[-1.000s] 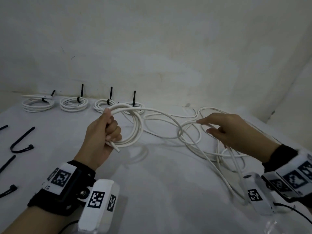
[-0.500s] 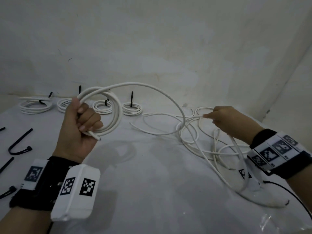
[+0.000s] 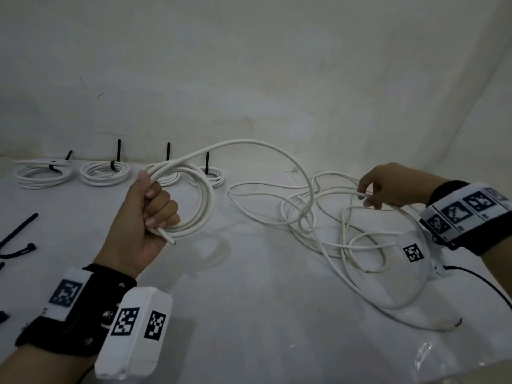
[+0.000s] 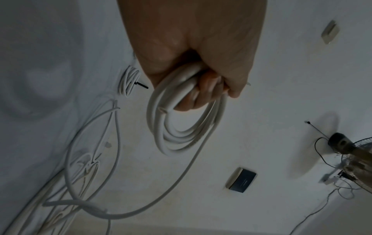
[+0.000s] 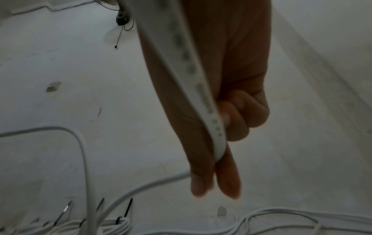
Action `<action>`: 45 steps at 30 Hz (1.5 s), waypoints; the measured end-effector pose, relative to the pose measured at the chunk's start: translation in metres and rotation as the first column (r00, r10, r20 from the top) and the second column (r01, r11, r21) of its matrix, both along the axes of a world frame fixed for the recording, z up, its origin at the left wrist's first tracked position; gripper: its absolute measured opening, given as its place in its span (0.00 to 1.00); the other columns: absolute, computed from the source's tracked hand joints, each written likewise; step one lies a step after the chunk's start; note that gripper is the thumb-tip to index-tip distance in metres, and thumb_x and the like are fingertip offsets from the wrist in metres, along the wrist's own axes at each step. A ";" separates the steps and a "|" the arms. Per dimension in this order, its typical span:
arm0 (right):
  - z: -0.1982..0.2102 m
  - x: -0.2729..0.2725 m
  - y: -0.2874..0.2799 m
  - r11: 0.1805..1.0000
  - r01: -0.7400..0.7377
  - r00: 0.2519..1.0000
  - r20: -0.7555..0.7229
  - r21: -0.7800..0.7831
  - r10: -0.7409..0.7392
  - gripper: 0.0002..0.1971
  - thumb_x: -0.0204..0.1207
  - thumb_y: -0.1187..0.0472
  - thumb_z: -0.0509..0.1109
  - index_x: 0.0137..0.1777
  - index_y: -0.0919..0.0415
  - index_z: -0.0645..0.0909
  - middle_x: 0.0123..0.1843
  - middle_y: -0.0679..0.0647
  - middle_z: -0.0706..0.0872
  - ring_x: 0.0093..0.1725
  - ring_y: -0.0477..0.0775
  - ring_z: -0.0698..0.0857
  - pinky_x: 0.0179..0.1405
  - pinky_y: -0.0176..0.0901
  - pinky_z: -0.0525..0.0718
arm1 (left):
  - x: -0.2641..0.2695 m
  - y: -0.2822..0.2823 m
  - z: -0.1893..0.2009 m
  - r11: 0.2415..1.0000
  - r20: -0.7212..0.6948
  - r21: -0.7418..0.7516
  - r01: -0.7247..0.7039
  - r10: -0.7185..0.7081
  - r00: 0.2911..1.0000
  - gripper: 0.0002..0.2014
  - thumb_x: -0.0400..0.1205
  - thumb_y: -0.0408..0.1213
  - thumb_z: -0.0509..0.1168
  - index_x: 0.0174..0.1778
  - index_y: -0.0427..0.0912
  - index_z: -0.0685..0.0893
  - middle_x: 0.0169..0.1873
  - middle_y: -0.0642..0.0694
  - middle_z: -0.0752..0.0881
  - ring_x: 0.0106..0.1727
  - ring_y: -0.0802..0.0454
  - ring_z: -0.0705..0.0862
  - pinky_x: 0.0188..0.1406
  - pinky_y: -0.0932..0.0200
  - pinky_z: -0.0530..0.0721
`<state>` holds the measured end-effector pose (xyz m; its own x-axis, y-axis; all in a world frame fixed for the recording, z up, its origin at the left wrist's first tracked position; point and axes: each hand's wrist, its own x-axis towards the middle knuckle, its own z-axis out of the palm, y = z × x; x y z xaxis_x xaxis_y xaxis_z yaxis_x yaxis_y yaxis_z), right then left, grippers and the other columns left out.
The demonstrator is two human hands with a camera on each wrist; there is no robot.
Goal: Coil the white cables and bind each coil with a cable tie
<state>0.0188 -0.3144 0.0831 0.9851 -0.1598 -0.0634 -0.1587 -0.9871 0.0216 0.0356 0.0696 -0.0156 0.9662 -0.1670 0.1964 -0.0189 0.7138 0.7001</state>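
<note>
My left hand (image 3: 151, 209) grips a coil of white cable (image 3: 203, 206) of several loops, held up above the table; the coil (image 4: 181, 127) hangs below the curled fingers (image 4: 207, 92) in the left wrist view. From it the cable arcs high to the right (image 3: 263, 144) and drops into a loose tangle (image 3: 332, 225) on the table. My right hand (image 3: 368, 194) pinches a strand of this cable (image 5: 215, 124) between thumb and fingers, over the tangle. Loose black cable ties (image 3: 16, 245) lie at the left edge.
Several bound coils, each with an upright black tie, line the back of the white table: far left (image 3: 41, 174), then (image 3: 105, 173), two more partly behind the held coil (image 3: 213, 176). A white wall rises behind. A cable end (image 3: 457, 322) lies near the front right.
My left hand rose with the coil and shifted left. My right hand drew right and back along the strand, lifting a tall arc of cable between the hands.
</note>
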 end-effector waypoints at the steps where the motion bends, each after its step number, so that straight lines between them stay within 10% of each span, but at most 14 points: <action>1: 0.002 -0.001 -0.001 1.000 0.021 1.000 -0.024 0.018 -0.020 0.05 0.73 0.59 0.77 0.44 0.59 0.84 0.29 0.52 0.89 0.15 0.42 0.75 0.17 0.31 0.73 | 0.000 0.000 -0.001 1.000 0.001 0.008 0.003 -0.003 1.000 0.20 0.76 0.53 0.56 0.19 0.50 0.70 0.18 0.52 0.51 0.21 0.56 0.49 0.16 0.71 0.58; 7: 0.015 -0.016 0.002 0.989 0.068 0.996 -0.071 0.131 -0.059 0.07 0.71 0.58 0.78 0.41 0.61 0.84 0.30 0.52 0.90 0.15 0.45 0.72 0.20 0.33 0.73 | 0.006 0.003 -0.009 0.999 0.049 0.026 0.042 -0.043 0.998 0.18 0.69 0.56 0.67 0.21 0.51 0.71 0.21 0.52 0.51 0.20 0.57 0.50 0.17 0.70 0.59; 17: -0.003 -0.046 0.046 0.984 0.062 0.998 0.006 -0.169 -0.061 0.11 0.77 0.57 0.72 0.41 0.65 0.79 0.24 0.54 0.84 0.13 0.45 0.76 0.19 0.34 0.74 | 0.011 0.001 -0.015 0.995 0.081 0.021 0.097 -0.099 0.992 0.19 0.67 0.56 0.71 0.23 0.51 0.71 0.20 0.53 0.52 0.19 0.58 0.52 0.18 0.70 0.59; 21: -0.010 -0.046 0.057 0.972 0.023 0.999 0.032 0.235 -0.031 0.13 0.79 0.59 0.70 0.39 0.68 0.79 0.15 0.51 0.81 0.13 0.45 0.76 0.17 0.34 0.74 | 0.009 0.001 -0.014 0.996 0.063 0.012 0.089 -0.089 0.994 0.18 0.69 0.55 0.69 0.22 0.51 0.71 0.20 0.53 0.52 0.20 0.58 0.51 0.18 0.70 0.60; 26: -0.009 -0.042 0.070 0.756 -0.051 0.995 0.097 0.653 -0.017 0.17 0.78 0.57 0.72 0.31 0.67 0.78 0.13 0.51 0.73 0.12 0.44 0.67 0.13 0.29 0.65 | 0.013 0.004 -0.014 0.994 0.049 -0.019 0.112 -0.111 0.993 0.18 0.70 0.53 0.69 0.22 0.50 0.71 0.20 0.53 0.53 0.19 0.58 0.52 0.17 0.70 0.60; 34: -0.001 -0.046 0.057 0.695 -0.051 0.937 -0.206 0.717 0.281 0.13 0.82 0.53 0.64 0.49 0.63 0.81 0.19 0.55 0.79 0.10 0.43 0.61 0.10 0.29 0.59 | 0.009 0.004 -0.008 0.997 0.018 0.005 0.074 -0.074 0.997 0.18 0.73 0.55 0.63 0.22 0.51 0.71 0.20 0.53 0.52 0.20 0.57 0.50 0.19 0.69 0.56; 40: -0.014 -0.039 0.040 0.319 -0.044 0.909 -0.094 0.947 0.406 0.38 0.61 0.44 0.82 0.61 0.72 0.75 0.21 0.55 0.80 0.11 0.42 0.73 0.11 0.27 0.70 | 0.005 0.000 -0.005 0.998 -0.011 0.027 0.055 -0.055 0.998 0.19 0.75 0.54 0.60 0.21 0.50 0.69 0.20 0.52 0.50 0.20 0.56 0.49 0.17 0.69 0.58; 45: -0.016 -0.034 0.050 0.412 -0.047 0.964 -0.067 0.910 0.258 0.15 0.70 0.62 0.78 0.50 0.65 0.77 0.32 0.60 0.87 0.14 0.46 0.78 0.12 0.31 0.75 | 0.007 0.005 -0.006 0.999 0.000 0.010 0.046 -0.046 0.999 0.18 0.75 0.54 0.62 0.22 0.50 0.70 0.21 0.52 0.51 0.20 0.57 0.50 0.17 0.70 0.59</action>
